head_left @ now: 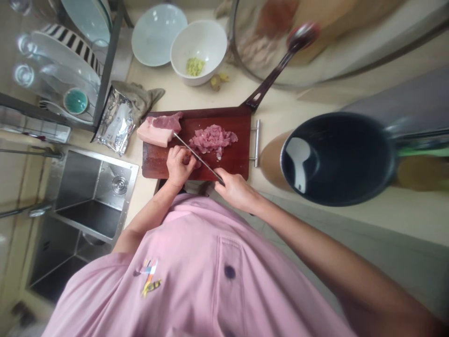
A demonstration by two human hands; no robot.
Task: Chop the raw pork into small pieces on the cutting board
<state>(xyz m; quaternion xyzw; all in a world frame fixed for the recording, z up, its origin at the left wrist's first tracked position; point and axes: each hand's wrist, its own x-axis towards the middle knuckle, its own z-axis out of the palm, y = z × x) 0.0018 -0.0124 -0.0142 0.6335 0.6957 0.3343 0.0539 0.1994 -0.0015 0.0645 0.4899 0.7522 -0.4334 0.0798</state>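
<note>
My right hand point(235, 188) is closed around the handle of a kitchen knife point(198, 158), whose blade points up and left across the cutting board point(159, 164). Beside the blade, my left hand point(178, 164) presses with curled fingers on a piece of raw meat point(197, 164), mostly hidden by the fingers and the knife. A pile of diced raw meat point(213, 139) lies on the board to the right of the blade. Near the blade's tip, a larger slab of raw pork point(158, 131) with a pale layer rests at the board's upper left corner.
Behind the board stand a white bowl point(213, 47) holding chopped pale-green bits and a pale blue plate point(159, 35). A dark pot point(343, 159) stands at right, near a dark spoon point(271, 75). At left are a foil packet point(117, 121), a steel sink point(135, 187) and a dish rack point(111, 61).
</note>
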